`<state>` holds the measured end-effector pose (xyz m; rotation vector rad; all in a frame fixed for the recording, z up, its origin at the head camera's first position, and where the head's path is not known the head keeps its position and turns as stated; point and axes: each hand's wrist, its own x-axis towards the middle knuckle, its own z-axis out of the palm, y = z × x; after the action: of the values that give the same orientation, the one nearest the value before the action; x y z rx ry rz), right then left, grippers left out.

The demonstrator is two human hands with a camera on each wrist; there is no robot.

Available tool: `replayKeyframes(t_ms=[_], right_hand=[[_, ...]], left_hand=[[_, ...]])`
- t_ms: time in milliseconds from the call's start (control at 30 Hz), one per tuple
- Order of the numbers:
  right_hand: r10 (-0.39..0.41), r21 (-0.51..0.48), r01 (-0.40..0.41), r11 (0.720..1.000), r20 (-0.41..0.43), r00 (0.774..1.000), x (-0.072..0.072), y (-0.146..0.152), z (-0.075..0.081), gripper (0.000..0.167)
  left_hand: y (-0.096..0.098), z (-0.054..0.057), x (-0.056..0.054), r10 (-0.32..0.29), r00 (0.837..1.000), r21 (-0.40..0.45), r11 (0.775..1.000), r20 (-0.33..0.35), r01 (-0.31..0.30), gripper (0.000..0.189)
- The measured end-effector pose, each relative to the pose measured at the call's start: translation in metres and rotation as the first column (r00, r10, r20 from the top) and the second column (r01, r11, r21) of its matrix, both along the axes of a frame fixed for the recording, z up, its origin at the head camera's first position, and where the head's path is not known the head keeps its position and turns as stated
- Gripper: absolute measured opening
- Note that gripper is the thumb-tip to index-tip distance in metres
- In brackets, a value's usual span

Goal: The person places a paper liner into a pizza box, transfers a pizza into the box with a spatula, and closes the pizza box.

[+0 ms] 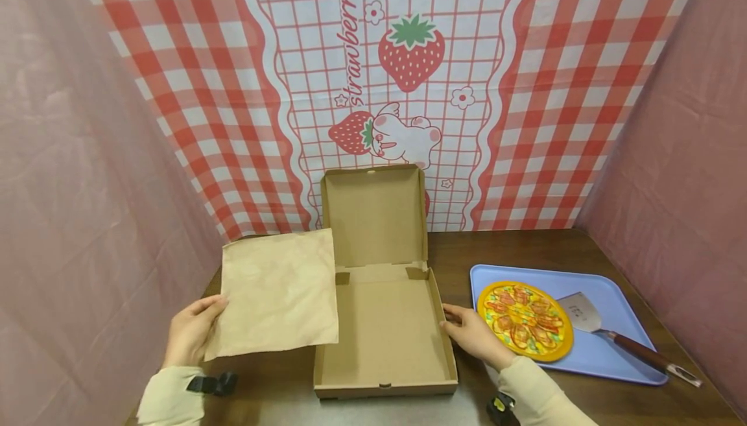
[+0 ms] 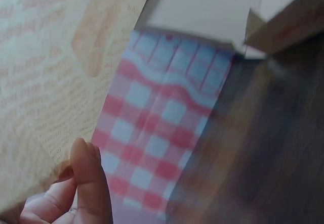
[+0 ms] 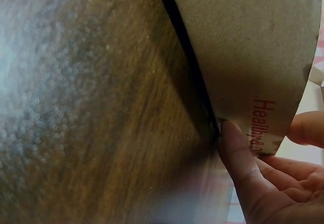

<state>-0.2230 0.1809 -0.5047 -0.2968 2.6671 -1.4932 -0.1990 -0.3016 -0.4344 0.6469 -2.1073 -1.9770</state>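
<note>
In the head view my left hand (image 1: 192,330) pinches the left edge of a square sheet of brown paper (image 1: 277,293), held up beside and partly over the box's left side. The left wrist view shows the thumb (image 2: 90,181) on the paper and faint print on the sheet. A cardboard pizza box (image 1: 388,335) stands open, its lid (image 1: 376,218) upright at the back. My right hand (image 1: 475,335) grips the box's right side wall. Seen from the right wrist, fingers lie on both faces of that printed wall (image 3: 248,57).
Right of the box lies a blue tray (image 1: 618,303). On it are a toy-looking pizza (image 1: 525,319) and a pizza server (image 1: 630,345) whose handle overhangs the tray edge. Behind the dark wooden table (image 1: 257,387) hangs a strawberry-print checked cloth (image 1: 408,108); pink curtains flank both sides.
</note>
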Motion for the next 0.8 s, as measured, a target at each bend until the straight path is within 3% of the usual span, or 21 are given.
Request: replayKeyframes(t_ms=[200,467,600,800], right_hand=[[-0.005,-0.009,0.005,1.000,0.029,1.000,-0.001,-0.001,-0.002,0.045],[0.015,0.003,-0.015,1.000,0.010,1.000,-0.002,-0.001,-0.004,0.045],[0.016,-0.009,-0.016,1.000,0.021,1.000,-0.002,-0.001,-0.004,0.046],[0.012,-0.029,-0.011,1.000,0.037,0.999,-0.002,-0.001,-0.003,0.047]], left_hand=[[0.024,0.003,-0.001,-0.109,0.994,0.083,0.990,-0.021,0.110,0.024],[0.055,-0.002,-0.005,-0.190,0.981,0.137,0.971,-0.043,0.194,0.016],[0.072,-0.008,-0.006,-0.208,0.977,0.129,0.969,-0.041,0.211,0.007],[0.097,-0.021,-0.007,-0.221,0.974,0.112,0.968,-0.043,0.225,0.013]])
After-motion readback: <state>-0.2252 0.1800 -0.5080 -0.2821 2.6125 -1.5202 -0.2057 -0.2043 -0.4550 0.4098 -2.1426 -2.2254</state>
